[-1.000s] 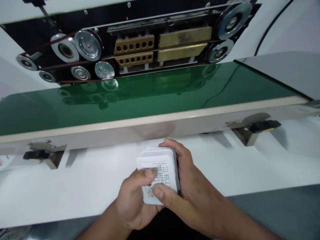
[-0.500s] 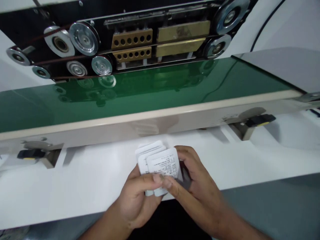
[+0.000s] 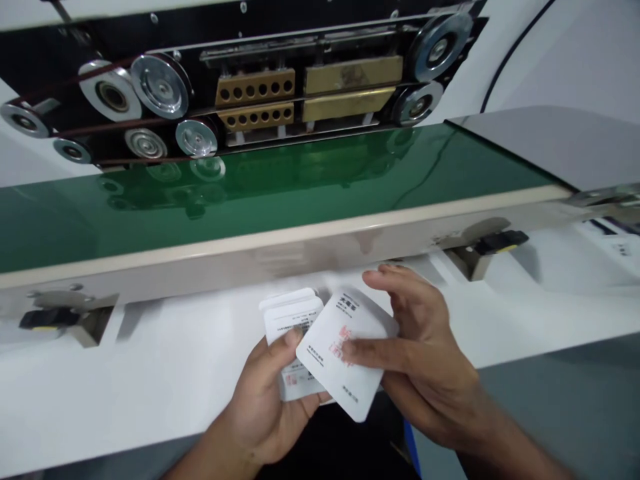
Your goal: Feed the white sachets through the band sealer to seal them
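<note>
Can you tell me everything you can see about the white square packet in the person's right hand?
The flat white rounded-corner packet looks like smooth paper or plastic film. It has small black print and red characters near its middle. It sits tilted, one corner pointing down. The right hand grips it, with fingers across its face, and one side overlaps the stack of similar packets held in the left hand.

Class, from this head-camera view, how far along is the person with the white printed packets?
Done: one white printed packet is apart from the stack of packets. In hand: the right hand holds that packet, and the left hand grips the stack. Left: the remaining packets in the stack, none on the green conveyor belt yet.
</note>
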`<state>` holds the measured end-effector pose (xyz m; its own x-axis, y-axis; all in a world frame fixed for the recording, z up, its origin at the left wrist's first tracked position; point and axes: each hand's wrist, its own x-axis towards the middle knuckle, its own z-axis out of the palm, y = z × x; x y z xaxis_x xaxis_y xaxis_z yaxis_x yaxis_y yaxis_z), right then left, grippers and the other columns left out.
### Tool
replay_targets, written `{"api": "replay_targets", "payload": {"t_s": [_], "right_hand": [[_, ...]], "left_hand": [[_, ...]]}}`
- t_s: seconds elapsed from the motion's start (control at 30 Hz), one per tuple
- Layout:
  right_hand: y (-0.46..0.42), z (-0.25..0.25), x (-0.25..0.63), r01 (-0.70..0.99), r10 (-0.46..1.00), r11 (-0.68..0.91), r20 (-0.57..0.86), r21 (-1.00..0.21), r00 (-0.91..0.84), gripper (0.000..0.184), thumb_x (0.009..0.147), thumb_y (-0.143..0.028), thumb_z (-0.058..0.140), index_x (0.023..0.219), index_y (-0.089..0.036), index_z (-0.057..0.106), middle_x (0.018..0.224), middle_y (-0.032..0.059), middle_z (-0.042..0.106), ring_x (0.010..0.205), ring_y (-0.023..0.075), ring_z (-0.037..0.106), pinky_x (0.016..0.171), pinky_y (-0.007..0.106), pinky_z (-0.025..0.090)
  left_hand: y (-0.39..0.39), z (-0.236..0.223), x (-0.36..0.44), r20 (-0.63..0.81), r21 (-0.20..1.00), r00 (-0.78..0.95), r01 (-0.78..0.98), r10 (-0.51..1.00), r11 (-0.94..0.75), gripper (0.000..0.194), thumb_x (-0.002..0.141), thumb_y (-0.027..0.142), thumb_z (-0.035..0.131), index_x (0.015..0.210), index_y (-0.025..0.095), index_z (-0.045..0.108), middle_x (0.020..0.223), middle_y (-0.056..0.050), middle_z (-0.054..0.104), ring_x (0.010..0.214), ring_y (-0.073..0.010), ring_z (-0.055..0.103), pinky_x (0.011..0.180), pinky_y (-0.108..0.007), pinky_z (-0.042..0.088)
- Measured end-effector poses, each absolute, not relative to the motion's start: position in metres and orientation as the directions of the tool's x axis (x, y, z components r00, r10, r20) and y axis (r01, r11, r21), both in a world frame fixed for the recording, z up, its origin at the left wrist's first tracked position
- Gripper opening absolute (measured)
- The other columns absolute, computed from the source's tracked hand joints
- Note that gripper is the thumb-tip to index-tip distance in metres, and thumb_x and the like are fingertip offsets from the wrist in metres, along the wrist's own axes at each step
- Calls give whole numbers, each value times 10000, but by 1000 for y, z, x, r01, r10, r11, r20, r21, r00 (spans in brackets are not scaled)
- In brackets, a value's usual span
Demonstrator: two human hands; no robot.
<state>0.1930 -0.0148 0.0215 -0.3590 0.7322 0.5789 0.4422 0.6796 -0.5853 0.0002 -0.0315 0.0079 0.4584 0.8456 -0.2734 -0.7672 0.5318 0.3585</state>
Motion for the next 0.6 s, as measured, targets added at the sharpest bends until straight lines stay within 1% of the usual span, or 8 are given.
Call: {"api": "replay_targets", "payload": {"t_s": [0.1, 0.2, 0.27, 0.33, 0.37, 0.43, 0.53, 0.6], "right_hand": [[-11, 17, 188, 397, 762, 648, 537, -650, -362, 399, 867, -9, 599, 989, -376, 694, 1553, -92, 271, 1402, 332, 327, 1120, 629, 362], [-13, 14, 182, 369, 785, 619, 544, -694, -294, 430, 899, -30, 561, 1125, -378, 674, 1562, -42, 265, 1409, 304, 349, 1117, 555, 404], [-17, 12, 176, 318, 833, 537, 551, -782, -54, 436, 939, -68, 549, 1239, -374, 623, 1494, 15, 369, 1353, 266, 428, 1073, 474, 467], [-22, 11, 171, 154, 870, 401, 428, -903, 243, 332, 991, -150, 554, 1236, -366, 611, 1314, 35, 527, 1144, 204, 585, 906, 345, 568], [-26, 11, 169, 67, 891, 336, 340, -940, 300, 257, 1005, -206, 567, 1208, -354, 617, 1205, 34, 586, 1015, 182, 633, 804, 293, 590], [-33, 15, 165, 3, 963, 212, 210, -977, 170, 151, 997, -309, 605, 1144, -313, 639, 1015, 33, 646, 839, 175, 663, 671, 258, 598], [-41, 25, 167, 83, 993, 88, 80, -993, -90, 168, 982, -391, 613, 1067, -256, 666, 896, 49, 678, 779, 212, 686, 658, 315, 623], [-40, 35, 177, 113, 998, 50, 46, -992, -38, 201, 987, -430, 590, 1032, -253, 674, 828, 40, 693, 696, 202, 689, 588, 298, 624]], "left_hand": [[-34, 8, -2, -197, 356, 476, -780, 857, 515, 292, 958, 352, 604, 1190, 214, 714, 1141, -85, 774, 1014, -268, 725, 897, -417, 593], [-35, 8, -1, -194, 415, 472, -755, 860, 508, 463, 886, 142, 666, 1343, 205, 618, 1045, -83, 792, 973, -248, 736, 889, -389, 593], [-36, 8, 1, -226, 431, 452, -748, 863, 505, 577, 851, 90, 685, 1402, 210, 563, 1014, -79, 800, 957, -233, 742, 855, -352, 600], [-36, 10, 3, -247, 434, 428, -753, 870, 494, 588, 854, 108, 693, 1414, 221, 550, 1033, -81, 804, 960, -226, 743, 828, -333, 605], [-36, 11, 3, -256, 439, 418, -753, 872, 490, 580, 857, 116, 695, 1409, 225, 556, 1034, -79, 804, 963, -222, 743, 825, -327, 603], [-37, 12, 5, -266, 450, 410, -747, 872, 489, 548, 849, 150, 723, 1376, 221, 590, 1017, -80, 805, 957, -227, 741, 823, -334, 595], [-38, 8, 5, -355, 450, 433, -698, 829, 557, 454, 758, 243, 840, 1194, 237, 715, 955, -55, 808, 926, -241, 741, 825, -356, 581], [-35, -2, 4, -381, 479, 481, -627, 789, 614, 362, 689, 353, 897, 1009, 234, 779, 884, -57, 809, 838, -249, 749, 785, -372, 585]]}}
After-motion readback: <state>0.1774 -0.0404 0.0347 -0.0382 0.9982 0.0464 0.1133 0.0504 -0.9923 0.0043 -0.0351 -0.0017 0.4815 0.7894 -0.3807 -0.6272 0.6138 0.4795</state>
